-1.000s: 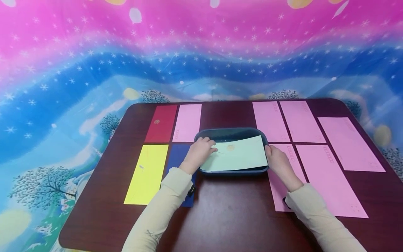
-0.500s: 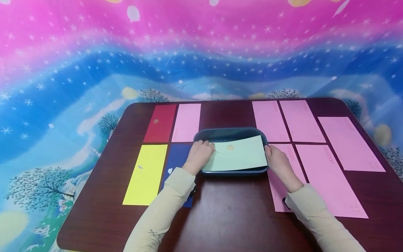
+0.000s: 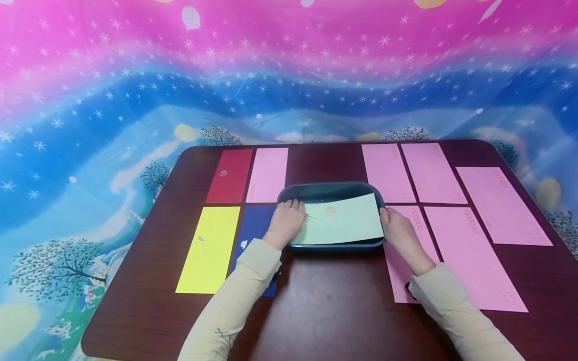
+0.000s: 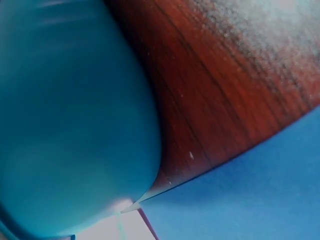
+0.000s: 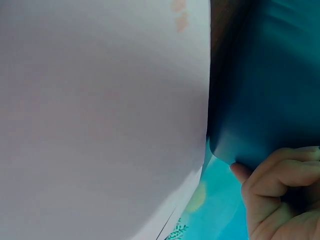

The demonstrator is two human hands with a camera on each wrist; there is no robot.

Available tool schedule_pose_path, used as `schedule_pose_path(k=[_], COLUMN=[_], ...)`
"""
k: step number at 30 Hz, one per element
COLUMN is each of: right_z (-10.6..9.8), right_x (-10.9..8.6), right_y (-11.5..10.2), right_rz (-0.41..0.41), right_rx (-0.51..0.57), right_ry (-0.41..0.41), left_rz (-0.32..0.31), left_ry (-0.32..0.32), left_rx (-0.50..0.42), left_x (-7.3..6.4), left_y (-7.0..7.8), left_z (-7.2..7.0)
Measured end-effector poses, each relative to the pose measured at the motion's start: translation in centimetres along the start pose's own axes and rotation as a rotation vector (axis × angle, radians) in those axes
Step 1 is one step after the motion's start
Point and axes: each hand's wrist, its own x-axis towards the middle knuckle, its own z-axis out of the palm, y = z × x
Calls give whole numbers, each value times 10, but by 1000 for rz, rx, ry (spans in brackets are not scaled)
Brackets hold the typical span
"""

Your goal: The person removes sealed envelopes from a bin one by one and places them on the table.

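Note:
A dark teal plastic tray (image 3: 336, 247) stands in the middle of the table, with a pale green envelope (image 3: 345, 225) lying slanted in it, its right end raised. My left hand (image 3: 285, 221) holds the tray's left end, fingers over the rim and beside the envelope. At the opposite end my right hand (image 3: 401, 233) grips the rim. The right wrist view shows curled fingers of the right hand (image 5: 285, 197) against the tray's wall (image 5: 270, 95). Only the tray's outer side (image 4: 75, 115) fills the left wrist view; the left hand is hidden there.
Left of the tray lie a red envelope (image 3: 229, 175), a pink envelope (image 3: 267, 175), a yellow envelope (image 3: 208, 250) and a blue envelope (image 3: 255, 225) partly under my arm. Several pink envelopes (image 3: 465, 250) lie at the right. A patterned cloth (image 3: 289, 90) hangs behind the table (image 3: 334, 311).
My left hand has shifted slightly right and its fingers have settled on the tray's left rim. The right hand, tray and green envelope look almost unmoved.

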Motion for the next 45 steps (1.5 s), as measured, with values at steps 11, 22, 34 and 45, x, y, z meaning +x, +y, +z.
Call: schedule_pose_path(k=[11,22,34,45], right_z=[1,-1,0,1], right_x=[1,0,1,1], right_y=[1,1,1,2], right_rz=[0,3,1,-13], right_rx=[15,36,21,5], right_ry=[2,-9,-14,17], left_rz=[-40,-83,-150,-100], left_ry=[-93,23,178,112], left_rx=[-42,-161,-389,-577], left_x=[4,4,1,-9], left_y=[0,-2,-9,-29], left_z=[2,3,4,-11])
